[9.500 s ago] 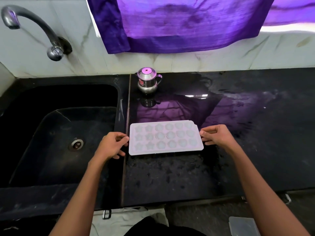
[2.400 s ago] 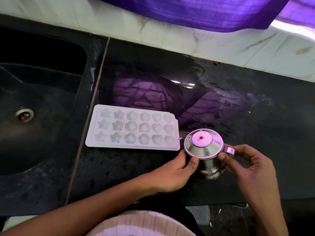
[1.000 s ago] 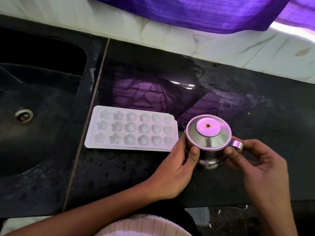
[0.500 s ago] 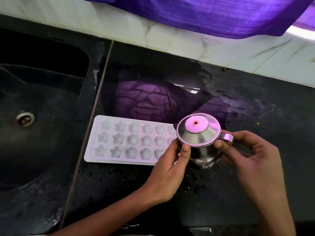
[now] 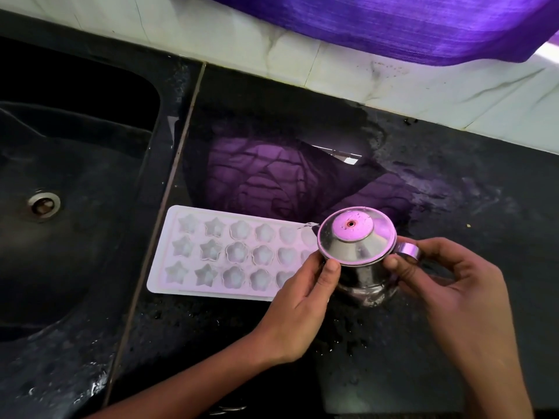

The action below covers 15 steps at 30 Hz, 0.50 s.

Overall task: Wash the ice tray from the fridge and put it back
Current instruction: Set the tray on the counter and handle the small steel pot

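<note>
Black sink (image 5: pixel 75 237) far left. Ice tray (image 5: pixel 230 255) lies flat on the table (image 5: pixel 453 192) beside it. My left hand (image 5: pixel 302 297) grips the steel pot (image 5: pixel 360 255) body; right hand (image 5: pixel 447 294) pinches its handle.

The ice tray (image 5: pixel 230 255) in the middle of the frame is showing pale white with a lilac tint, its cavities patterned as stars and flowers. The steel pot (image 5: pixel 358 252) right of centre is shining silver, its lid glowing pink on top. The counter (image 5: pixel 453 192) is looking speckled black and reflecting purple at the centre. The curtain (image 5: pixel 408 22) at the upper right is glowing vivid purple above white, grey-veined tiles (image 5: pixel 272 52). The sink (image 5: pixel 69 176) at the left is appearing black.
</note>
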### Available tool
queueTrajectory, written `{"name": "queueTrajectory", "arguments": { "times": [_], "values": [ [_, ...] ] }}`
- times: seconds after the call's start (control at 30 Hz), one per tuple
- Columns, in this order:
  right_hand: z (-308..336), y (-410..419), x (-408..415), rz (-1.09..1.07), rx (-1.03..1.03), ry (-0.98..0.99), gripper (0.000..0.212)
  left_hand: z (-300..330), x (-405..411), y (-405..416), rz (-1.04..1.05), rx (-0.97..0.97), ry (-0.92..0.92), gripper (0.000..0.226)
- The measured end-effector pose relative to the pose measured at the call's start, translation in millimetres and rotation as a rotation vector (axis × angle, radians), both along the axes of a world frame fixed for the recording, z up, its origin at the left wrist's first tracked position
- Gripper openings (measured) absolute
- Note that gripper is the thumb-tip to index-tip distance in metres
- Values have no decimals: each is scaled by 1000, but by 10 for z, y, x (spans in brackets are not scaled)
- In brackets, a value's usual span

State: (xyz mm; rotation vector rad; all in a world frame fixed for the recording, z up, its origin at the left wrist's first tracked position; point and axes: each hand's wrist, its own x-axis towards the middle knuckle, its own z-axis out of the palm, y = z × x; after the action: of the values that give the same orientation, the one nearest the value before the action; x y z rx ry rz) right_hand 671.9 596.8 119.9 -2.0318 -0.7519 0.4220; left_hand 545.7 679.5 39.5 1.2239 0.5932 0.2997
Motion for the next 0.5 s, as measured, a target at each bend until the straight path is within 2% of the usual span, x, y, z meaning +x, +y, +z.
{"name": "queueTrajectory", "arguments": {
  "times": [0.4, 0.5],
  "values": [
    [30, -18, -39, -17, 31, 30, 23, 4, -30, 33, -56, 43, 40, 41],
    [30, -24, -52, -12, 55, 35, 16, 18, -36, 53, -54, 70, 40, 36]
  ]
}}
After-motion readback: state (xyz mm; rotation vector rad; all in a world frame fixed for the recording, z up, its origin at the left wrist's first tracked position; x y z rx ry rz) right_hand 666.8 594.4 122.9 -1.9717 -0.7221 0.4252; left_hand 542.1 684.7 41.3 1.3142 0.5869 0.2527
